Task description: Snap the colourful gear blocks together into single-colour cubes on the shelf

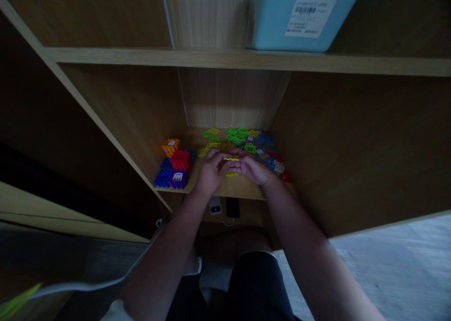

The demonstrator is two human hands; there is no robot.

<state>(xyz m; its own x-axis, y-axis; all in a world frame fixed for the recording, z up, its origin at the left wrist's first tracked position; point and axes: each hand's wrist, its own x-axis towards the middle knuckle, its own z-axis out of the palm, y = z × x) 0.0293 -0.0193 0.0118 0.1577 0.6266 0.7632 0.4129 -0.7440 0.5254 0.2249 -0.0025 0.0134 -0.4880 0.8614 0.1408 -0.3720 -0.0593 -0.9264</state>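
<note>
Both hands meet over the middle of the lower shelf (243, 188). My left hand (212, 167) is closed on the left end of a yellow plastic building piece (231, 159) with notched edges. My right hand (251, 165) grips the same piece from the right, its fingers partly behind it. More yellow pieces (204, 150) lie flat just behind my left hand, and another shows below the hands. Green pieces (237, 135) are heaped at the back. Blue pieces (269, 163) and red pieces (278, 158) lie to the right of my right hand.
On the shelf's left stand built blocks: an orange one (171, 146), a red one (181, 160) and a purple one (178, 178). A light blue bin (299, 20) sits on the upper shelf (211, 58). Below are a white device (214, 205) with a cable and a dark device (233, 207).
</note>
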